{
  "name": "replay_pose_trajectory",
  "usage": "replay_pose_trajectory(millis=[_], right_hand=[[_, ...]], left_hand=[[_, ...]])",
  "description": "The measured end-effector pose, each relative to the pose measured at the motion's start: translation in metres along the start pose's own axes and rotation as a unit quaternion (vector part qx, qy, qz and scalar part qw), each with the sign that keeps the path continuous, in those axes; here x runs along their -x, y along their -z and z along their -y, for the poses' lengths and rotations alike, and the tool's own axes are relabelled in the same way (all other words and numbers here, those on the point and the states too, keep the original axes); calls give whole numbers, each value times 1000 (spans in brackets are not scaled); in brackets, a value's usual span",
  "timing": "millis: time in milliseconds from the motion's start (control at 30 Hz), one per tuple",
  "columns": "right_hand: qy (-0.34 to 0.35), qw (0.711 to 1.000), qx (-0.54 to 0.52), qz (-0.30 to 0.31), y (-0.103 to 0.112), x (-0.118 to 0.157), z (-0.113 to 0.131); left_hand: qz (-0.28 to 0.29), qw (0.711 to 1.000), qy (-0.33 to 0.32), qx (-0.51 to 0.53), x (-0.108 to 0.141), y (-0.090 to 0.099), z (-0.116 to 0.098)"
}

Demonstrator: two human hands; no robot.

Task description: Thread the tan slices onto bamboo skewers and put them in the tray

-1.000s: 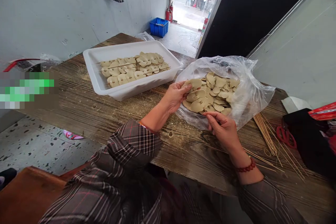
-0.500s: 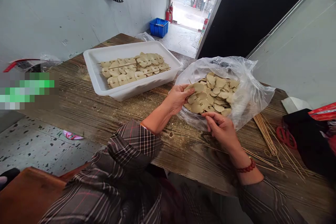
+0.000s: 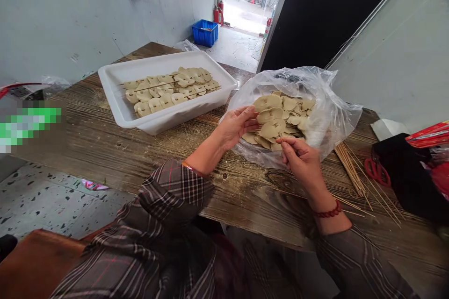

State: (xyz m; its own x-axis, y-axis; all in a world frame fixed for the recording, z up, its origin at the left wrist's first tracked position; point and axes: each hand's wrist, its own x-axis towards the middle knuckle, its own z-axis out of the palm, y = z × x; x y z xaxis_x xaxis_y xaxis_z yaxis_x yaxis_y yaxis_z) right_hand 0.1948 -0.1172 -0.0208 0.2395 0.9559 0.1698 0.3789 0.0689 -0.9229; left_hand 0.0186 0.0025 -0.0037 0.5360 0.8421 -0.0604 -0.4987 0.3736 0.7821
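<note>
My right hand (image 3: 300,156) pinches the near end of a thin wooden skewer (image 3: 281,141). Several flat, beige, rounded slices (image 3: 272,127) are threaded along it, overlapping in a row over the plastic bag. To the left of this row is my left hand (image 3: 240,126), its fingers stretched and its fingertips at the slices' edges; thumb and fingers are apart. The clear plastic bag (image 3: 324,98) lies spread on the table with a heap of loose slices (image 3: 298,112) in it. A white tray (image 3: 156,124) to the left holds several filled skewers (image 3: 168,98).
Bare skewers (image 3: 351,168) lie in a bunch on the wooden table (image 3: 168,149), right of the bag. Red scissors (image 3: 377,171) and a black box (image 3: 396,168) are farther right. A blue crate (image 3: 205,35) stands on the floor by the doorway.
My left hand has loosened from the slices and straightened its fingers. The skewered row has risen slightly and shows more fully, with my right hand still at its end. The view has shifted a little.
</note>
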Motion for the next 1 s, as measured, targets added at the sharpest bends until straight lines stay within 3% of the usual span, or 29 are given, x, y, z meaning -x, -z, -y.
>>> replay_pose_trajectory(millis=[167, 533, 1000], right_hand=[[3, 1000, 1, 29, -11, 4, 2], [10, 999, 41, 25, -17, 6, 3], [17, 999, 40, 12, -16, 7, 3]], left_hand=[[31, 999, 19, 38, 6, -16, 13], [-60, 995, 18, 73, 7, -25, 18], [25, 998, 20, 57, 13, -26, 33]])
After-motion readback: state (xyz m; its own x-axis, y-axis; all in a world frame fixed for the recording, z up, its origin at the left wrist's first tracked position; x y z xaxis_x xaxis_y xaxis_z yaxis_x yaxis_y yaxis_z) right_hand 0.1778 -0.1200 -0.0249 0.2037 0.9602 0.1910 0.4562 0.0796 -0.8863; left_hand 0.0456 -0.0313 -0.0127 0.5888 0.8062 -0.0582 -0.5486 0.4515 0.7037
